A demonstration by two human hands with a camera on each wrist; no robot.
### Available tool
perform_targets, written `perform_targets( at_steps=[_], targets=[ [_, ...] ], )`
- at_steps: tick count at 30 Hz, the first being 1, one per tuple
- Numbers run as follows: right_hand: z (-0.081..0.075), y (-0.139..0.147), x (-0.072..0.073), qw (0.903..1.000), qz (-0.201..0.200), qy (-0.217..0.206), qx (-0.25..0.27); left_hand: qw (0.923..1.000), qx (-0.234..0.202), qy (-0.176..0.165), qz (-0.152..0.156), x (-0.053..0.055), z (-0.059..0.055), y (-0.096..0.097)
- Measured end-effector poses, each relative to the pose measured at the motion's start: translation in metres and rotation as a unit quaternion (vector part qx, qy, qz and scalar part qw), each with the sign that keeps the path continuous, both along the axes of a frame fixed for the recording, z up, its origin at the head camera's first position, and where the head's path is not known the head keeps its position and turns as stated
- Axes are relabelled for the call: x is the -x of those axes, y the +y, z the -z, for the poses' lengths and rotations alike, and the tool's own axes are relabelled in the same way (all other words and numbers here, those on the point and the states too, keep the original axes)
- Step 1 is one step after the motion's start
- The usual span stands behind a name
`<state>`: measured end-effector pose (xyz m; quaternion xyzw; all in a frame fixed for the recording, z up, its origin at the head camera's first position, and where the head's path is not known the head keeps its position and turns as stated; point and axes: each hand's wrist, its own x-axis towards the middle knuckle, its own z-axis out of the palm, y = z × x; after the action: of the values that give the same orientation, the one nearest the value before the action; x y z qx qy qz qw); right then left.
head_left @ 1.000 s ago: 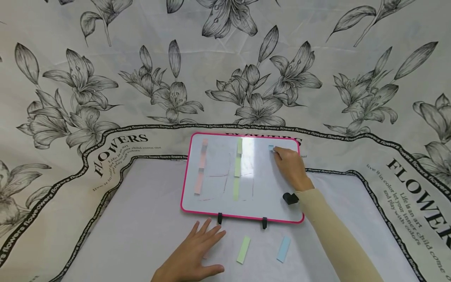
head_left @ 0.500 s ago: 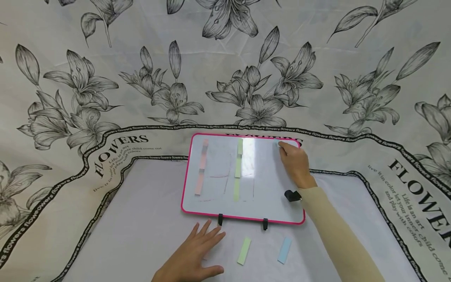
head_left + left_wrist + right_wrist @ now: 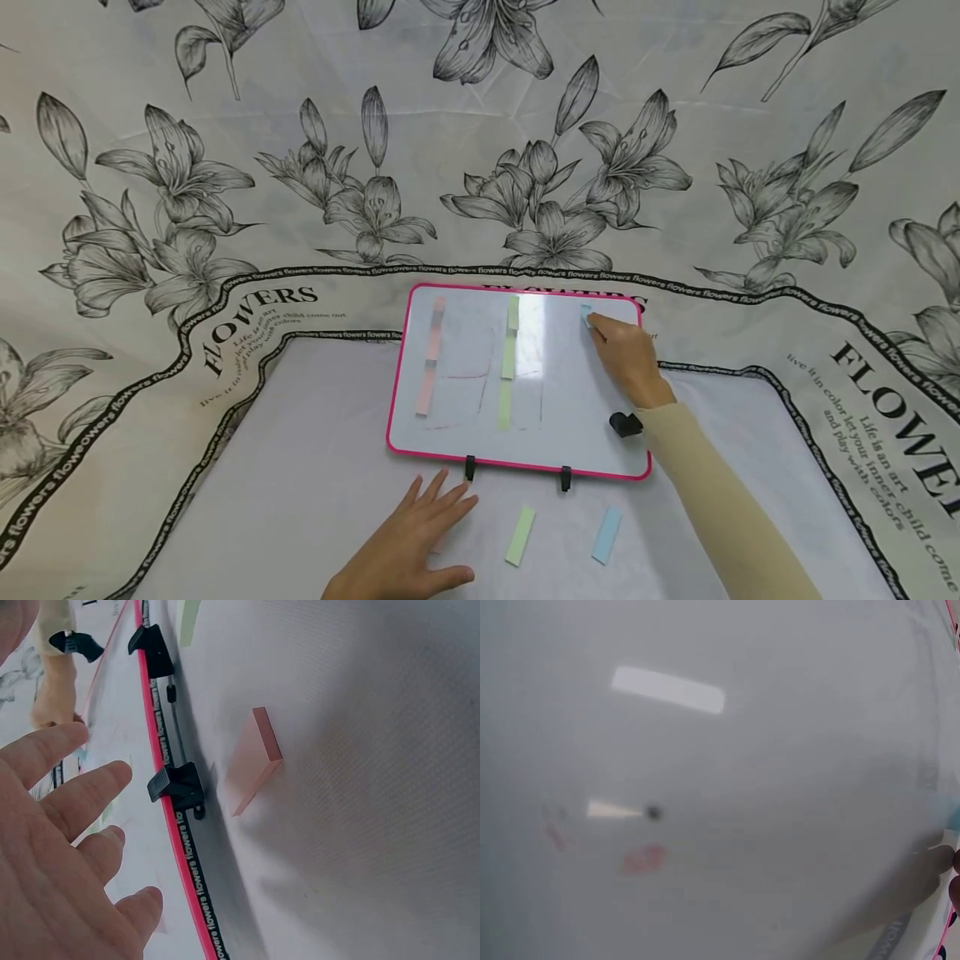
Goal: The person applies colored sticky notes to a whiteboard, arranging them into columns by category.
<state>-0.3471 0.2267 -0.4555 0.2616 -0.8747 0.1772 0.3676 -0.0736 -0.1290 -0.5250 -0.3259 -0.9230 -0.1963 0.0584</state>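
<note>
At the top right of the whiteboard (image 3: 457,433), my right hand (image 3: 630,354) pinches a small blue sticky note (image 3: 586,310) against or close to the surface. In the right wrist view, only its fingertips (image 3: 955,862) and the blue note (image 3: 952,814) show at the right edge. My left hand (image 3: 412,537) is spread, fingers straight, below the board's lower edge. Beneath it lies a pink sticky note pad (image 3: 253,763), mostly hidden in the head view. The board bears a column of pink notes (image 3: 432,342) on the left and a column of green notes (image 3: 508,354) mid-board.
Black stand clips (image 3: 566,478) support the pink-framed board. In front of it, a green note pad (image 3: 521,537) and a blue note pad (image 3: 607,536) lie on the white cloth (image 3: 285,467). Flower-print fabric (image 3: 300,225) rises behind.
My right hand shifted up and right with the blue note, then came back slightly down and left. My left hand stays practically where it was.
</note>
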Motion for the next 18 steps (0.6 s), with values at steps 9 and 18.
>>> perform_targets(
  at_steps=[9,18],
  targets=[
    [0.0053,0.0031,-0.0035,0.9995,-0.017,0.012,-0.022,0.9999,0.004,0.015,0.0,0.0004,-0.0007,0.0001],
    [0.0084,0.0033,-0.0047,0.9992,-0.023,0.014,-0.029,0.9996,0.009,0.027,0.0,0.0004,0.0009,0.0011]
  ],
)
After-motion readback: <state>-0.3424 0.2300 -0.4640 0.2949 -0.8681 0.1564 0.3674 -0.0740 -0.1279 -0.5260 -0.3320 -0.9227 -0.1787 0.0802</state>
